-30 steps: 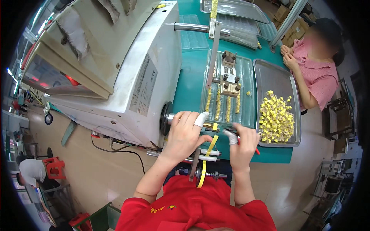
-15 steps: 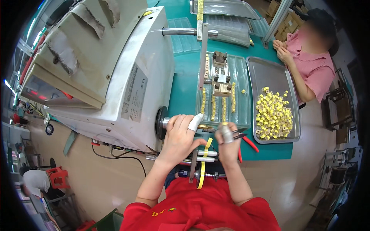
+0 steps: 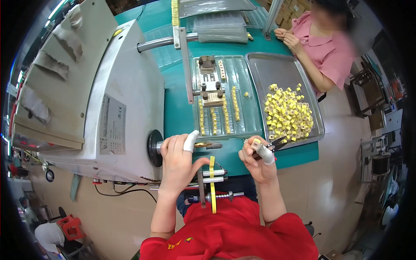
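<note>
My left hand (image 3: pixel 177 160) is curled over the machine's spindle (image 3: pixel 159 147), a white cover on one finger and its thumb reaching toward the yellow tape (image 3: pixel 212 186). Past its fingertips a metal winding shaft (image 3: pixel 211 145) sticks out, with nothing seen on its tip. To the right, my right hand (image 3: pixel 262 167) pinches a small yellow-wrapped coil (image 3: pixel 256 143) between thumb and finger. A dark-bladed hand tool (image 3: pixel 277 143), perhaps scissors, is tucked in the same hand and points toward the tray. The tape hangs over two light rollers (image 3: pixel 214 172) in front of me.
A metal tray (image 3: pixel 318 117) holds a heap of yellow coils (image 3: pixel 288 112). Behind the shaft, a clear plastic tray (image 3: pixel 242 125) carries rows of coils under a metal fixture (image 3: pixel 212 99). The white machine (image 3: pixel 130 99) fills the left. A co-worker (image 3: pixel 323 52) in pink sits at far right.
My right hand has moved away from the shaft and turned, showing the coil in its fingers. My left hand stays at the spindle. The view has shifted to the right.
</note>
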`<state>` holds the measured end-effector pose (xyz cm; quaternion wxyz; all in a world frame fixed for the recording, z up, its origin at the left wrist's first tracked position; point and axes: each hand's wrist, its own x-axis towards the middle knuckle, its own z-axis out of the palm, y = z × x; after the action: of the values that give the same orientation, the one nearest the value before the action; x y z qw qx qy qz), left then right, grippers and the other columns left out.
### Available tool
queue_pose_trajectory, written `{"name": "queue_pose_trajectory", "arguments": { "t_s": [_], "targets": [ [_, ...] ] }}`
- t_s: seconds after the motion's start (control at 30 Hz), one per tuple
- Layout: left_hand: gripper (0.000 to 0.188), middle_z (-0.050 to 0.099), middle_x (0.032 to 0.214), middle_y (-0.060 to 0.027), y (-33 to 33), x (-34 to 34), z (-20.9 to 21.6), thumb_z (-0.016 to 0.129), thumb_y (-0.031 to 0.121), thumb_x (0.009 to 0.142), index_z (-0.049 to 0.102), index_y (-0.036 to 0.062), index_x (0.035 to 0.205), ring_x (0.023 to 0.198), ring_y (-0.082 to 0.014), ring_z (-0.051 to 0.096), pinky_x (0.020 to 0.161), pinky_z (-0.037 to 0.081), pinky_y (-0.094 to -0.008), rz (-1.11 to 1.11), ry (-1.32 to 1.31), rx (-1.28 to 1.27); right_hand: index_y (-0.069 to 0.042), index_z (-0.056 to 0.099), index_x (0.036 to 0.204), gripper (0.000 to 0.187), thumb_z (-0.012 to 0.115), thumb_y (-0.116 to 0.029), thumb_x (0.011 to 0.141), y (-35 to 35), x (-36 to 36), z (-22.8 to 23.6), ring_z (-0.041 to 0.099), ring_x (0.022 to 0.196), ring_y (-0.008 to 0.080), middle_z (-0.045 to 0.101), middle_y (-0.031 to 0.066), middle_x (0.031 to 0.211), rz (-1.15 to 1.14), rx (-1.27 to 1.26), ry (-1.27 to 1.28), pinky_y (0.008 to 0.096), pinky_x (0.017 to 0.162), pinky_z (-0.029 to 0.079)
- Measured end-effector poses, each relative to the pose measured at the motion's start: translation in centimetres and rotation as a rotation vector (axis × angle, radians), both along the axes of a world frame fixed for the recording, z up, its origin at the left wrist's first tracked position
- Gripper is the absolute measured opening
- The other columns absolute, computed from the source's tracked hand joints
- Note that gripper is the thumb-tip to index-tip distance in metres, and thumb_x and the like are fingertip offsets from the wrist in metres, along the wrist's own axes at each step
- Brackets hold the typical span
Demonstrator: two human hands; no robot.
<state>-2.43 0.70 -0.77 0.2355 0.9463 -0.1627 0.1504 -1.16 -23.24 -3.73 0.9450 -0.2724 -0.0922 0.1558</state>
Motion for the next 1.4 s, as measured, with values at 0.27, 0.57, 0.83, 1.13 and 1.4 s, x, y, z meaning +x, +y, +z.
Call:
{"name": "queue_pose_trajectory", "arguments": {
  "t_s": [0.27,0.57,0.83,1.13,1.4],
  "targets": [
    [0.079,0.059,0.112,-0.0077,-0.1,-0.1,0.0,0.085,0.034,0.068,0.055,0.0032,0.134,0.107,-0.0274,0.053,0.1,0.032,-0.0437,0.005,-0.02,0.021,-0.005,0.064,0.117,0.031,0.066,-0.028,0.096,-0.5,-0.3,0.4,0.04,0.053,0.0062,0.061,0.0039,0.088,-0.005,-0.063,-0.012,0.0254,0.06,0.03],
    [0.081,0.057,0.106,-0.0062,-0.3,0.0,0.1,0.087,0.029,0.064,0.055,0.0037,0.134,0.102,-0.0261,0.054,0.098,0.033,-0.0432,0.021,-0.023,0.031,-0.006,0.06,0.108,0.025,0.07,-0.023,0.094,-0.5,-0.5,1.7,0.044,0.056,0.0082,0.06,0.0081,0.09,-0.038,-0.127,-0.121,0.0251,0.057,0.032],
    [0.081,0.057,0.107,-0.007,-0.5,0.0,0.3,0.087,0.029,0.065,0.054,0.0036,0.134,0.103,-0.027,0.053,0.099,0.033,-0.0437,0.019,-0.019,0.035,-0.005,0.058,0.108,0.023,0.073,-0.011,0.091,-0.3,-0.9,2.0,0.052,0.066,0.0097,0.059,0.0095,0.095,-0.219,-0.396,-0.257,0.0221,0.06,0.041],
    [0.079,0.058,0.108,-0.0076,-0.5,0.0,0.3,0.087,0.03,0.066,0.055,0.0029,0.133,0.104,-0.0273,0.053,0.098,0.033,-0.0435,0.026,0.001,0.031,-0.004,0.061,0.113,0.043,0.077,0.005,0.074,-3.6,-0.1,-0.5,0.06,0.071,0.0109,0.066,0.005,0.094,-0.744,-1.441,0.0,0.0279,0.064,0.052],
    [0.077,0.058,0.111,-0.0088,-0.4,0.0,0.3,0.086,0.032,0.068,0.055,0.0019,0.132,0.106,-0.0282,0.053,0.099,0.033,-0.0441,0.029,0.0,0.046,-0.005,0.058,0.124,0.048,0.073,0.001,0.079,-8.0,2.3,-0.7,0.061,0.103,0.0332,0.06,0.0135,0.111,-1.048,-1.882,0.021,0.0421,0.091,0.049]
  ]
}}
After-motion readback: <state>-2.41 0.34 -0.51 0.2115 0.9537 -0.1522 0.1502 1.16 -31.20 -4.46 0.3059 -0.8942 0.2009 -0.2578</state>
